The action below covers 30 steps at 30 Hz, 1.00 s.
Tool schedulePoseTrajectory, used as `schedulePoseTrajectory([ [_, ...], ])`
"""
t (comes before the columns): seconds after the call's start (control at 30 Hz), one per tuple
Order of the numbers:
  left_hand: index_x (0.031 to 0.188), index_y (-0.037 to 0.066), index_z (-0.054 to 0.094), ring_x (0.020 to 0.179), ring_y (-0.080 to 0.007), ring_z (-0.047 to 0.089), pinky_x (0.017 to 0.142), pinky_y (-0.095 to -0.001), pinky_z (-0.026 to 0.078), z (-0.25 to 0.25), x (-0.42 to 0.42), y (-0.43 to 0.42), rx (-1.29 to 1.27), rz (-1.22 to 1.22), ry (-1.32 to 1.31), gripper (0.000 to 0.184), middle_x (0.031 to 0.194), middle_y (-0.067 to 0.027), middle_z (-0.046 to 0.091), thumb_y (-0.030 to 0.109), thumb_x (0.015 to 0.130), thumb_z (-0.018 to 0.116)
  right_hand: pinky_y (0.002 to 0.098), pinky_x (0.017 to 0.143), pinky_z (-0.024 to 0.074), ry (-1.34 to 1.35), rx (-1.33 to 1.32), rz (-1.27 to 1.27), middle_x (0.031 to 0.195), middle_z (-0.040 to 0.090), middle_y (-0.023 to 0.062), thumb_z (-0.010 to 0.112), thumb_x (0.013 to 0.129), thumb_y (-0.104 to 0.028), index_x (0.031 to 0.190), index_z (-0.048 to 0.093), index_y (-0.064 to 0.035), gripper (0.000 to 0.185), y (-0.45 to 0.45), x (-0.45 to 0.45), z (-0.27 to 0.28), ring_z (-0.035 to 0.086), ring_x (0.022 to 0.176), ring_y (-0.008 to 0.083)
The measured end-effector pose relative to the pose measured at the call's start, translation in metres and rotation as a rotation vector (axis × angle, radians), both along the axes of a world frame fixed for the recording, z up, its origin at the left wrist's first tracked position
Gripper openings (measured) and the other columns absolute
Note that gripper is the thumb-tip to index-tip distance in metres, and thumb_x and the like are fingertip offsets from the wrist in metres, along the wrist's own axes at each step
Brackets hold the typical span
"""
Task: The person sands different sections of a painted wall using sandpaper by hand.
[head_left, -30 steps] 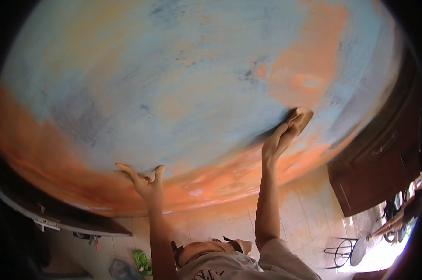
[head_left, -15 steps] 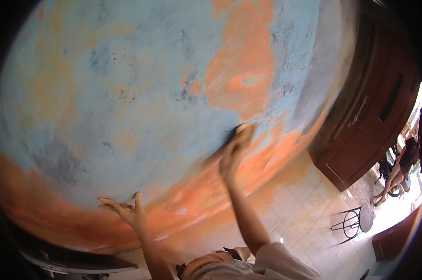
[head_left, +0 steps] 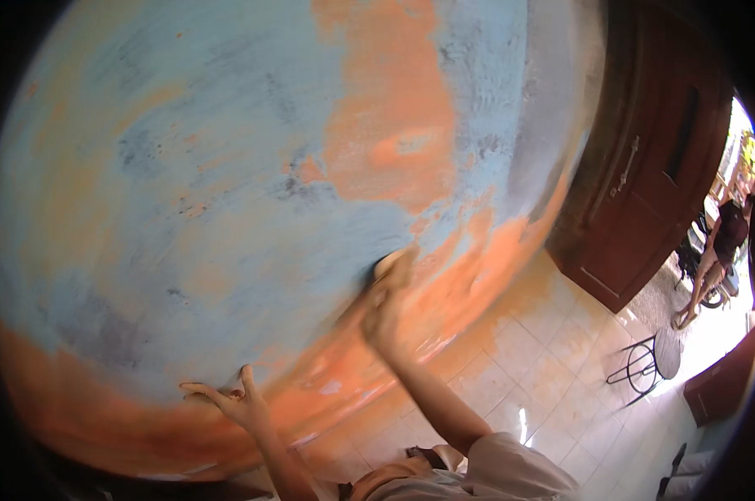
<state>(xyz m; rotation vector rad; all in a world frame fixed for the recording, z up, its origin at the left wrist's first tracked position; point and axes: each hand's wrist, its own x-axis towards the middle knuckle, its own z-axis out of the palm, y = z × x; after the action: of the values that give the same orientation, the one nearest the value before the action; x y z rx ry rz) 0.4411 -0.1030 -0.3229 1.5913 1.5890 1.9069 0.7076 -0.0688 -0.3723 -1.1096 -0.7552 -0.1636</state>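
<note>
A large wall (head_left: 252, 242) with patchy blue, grey and orange paint fills most of the view and looks curved through the lens. My right hand (head_left: 384, 305) is pressed near the wall where blue meets orange. It is smeared by motion, its fingers bent around something pale and flat that I cannot make out. Lower and to the left, my left hand (head_left: 240, 405) rests at the wall near the orange lower band, thumb and fingers spread apart, with nothing visible in it.
Pale tiled floor (head_left: 519, 351) with orange dust runs along the wall's foot. A dark red-brown wooden door (head_left: 636, 184) stands at the right. Beyond it are a round stool (head_left: 666, 352) and a person (head_left: 728, 234) by a bright opening. Someone's legs (head_left: 691, 476) show at the lower right.
My right hand has moved down and to the left across the wall. The left hand keeps its spread pose near the same spot, while the whole view has shifted slightly.
</note>
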Motion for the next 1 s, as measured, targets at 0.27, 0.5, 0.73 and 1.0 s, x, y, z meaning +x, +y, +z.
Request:
schedulePoseTrajectory([
  [0.27,0.155,0.007,-0.009,0.146,-0.0384,0.017,0.110,-0.0389,0.033,0.000,-0.002,0.001,0.019,-0.020,-0.003,0.108,0.157,-0.0323,-0.008,0.012,0.083,0.072,0.0403,0.115,0.0221,0.251,-0.078,-0.117,0.153,0.026,0.0281,0.039,0.102,-0.008,0.140,0.031,0.0113,0.044,-0.010,0.104,0.061,0.028,0.142,0.0353],
  [0.5,0.155,0.006,-0.008,0.146,-0.0393,0.017,0.109,-0.0379,0.033,0.000,-0.004,-0.001,-0.028,-0.040,0.065,0.111,0.155,-0.0352,-0.013,0.013,0.081,0.075,0.0474,0.116,0.0220,-0.758,0.015,-0.032,0.147,0.029,0.0373,0.040,0.099,-0.005,0.129,0.038,0.0137,0.035,0.001,0.019,0.064,0.032,0.137,0.0476],
  [0.73,0.154,0.004,-0.008,0.148,-0.0398,0.004,0.110,-0.0391,0.029,-0.019,-0.002,0.006,0.046,-0.097,0.000,0.113,0.153,-0.0371,-0.016,0.012,0.079,0.076,0.0378,0.079,0.0475,-0.478,0.218,-0.085,0.090,0.056,0.0145,0.037,0.101,-0.006,0.151,0.019,0.0065,0.054,0.008,0.022,0.184,0.054,0.077,0.0243],
  [1.0,0.154,0.004,-0.008,0.147,-0.0415,-0.008,0.113,-0.0434,0.024,-0.017,0.004,0.011,0.107,-0.142,-0.032,0.117,0.152,-0.0383,-0.019,0.010,0.076,0.079,0.0322,0.061,0.0436,-0.325,0.197,-0.026,0.079,0.046,0.0113,0.040,0.100,-0.005,0.142,0.027,0.0118,0.047,0.003,0.053,0.234,0.042,0.065,0.0187],
])
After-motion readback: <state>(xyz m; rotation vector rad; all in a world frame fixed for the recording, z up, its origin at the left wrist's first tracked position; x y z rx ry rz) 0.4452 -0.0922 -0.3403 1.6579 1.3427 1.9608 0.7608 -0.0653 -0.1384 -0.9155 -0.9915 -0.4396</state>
